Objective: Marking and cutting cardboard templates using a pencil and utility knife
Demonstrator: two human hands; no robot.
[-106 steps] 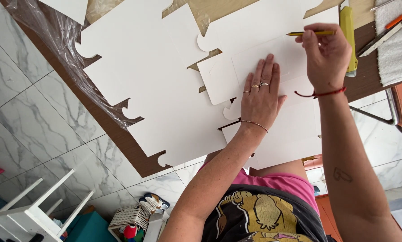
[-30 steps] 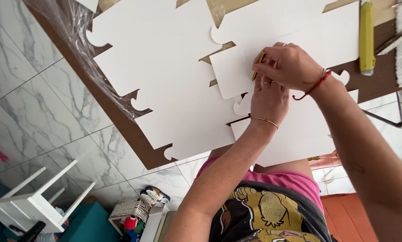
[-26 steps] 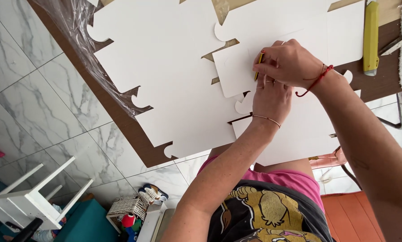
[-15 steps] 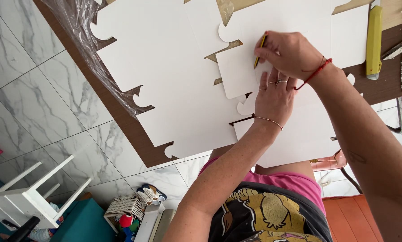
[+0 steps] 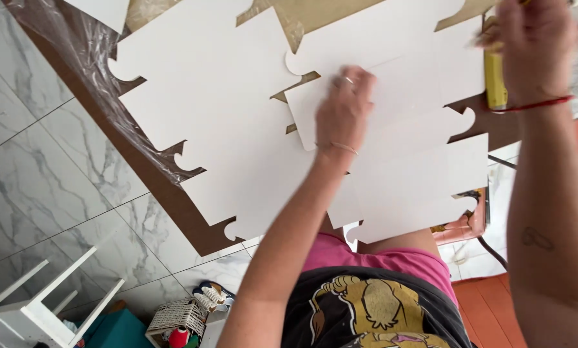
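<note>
A small white card piece [image 5: 392, 90] lies a little right of the middle of the frame, on top of bigger white card sheets [image 5: 218, 109]. It is flat and plain, roughly oblong, with one rounded tab at its upper left corner and straight edges elsewhere. The sheets under it have the same look: clean white faces, stepped outlines, and small curled notches cut into their edges. They spread from the upper left down to the lower right of the brown table [image 5: 173, 200], overlapping each other, so where one ends and the next begins is hard to follow.

The left hand [image 5: 346, 109] rests on the small piece near the centre, fingers curled down and pressing on the card; it is blurred, and the fingertips cannot be made out clearly. The right hand [image 5: 534, 45] is at the upper right corner, above a yellow cutter [image 5: 494, 80] that lies on the table. Its fingers are bent inward, but the top of the hand is cut off by the frame edge and blurred, so what it grips, if anything, cannot be told.

Crumpled clear plastic [image 5: 70, 58] hangs off the table at the upper left.
</note>
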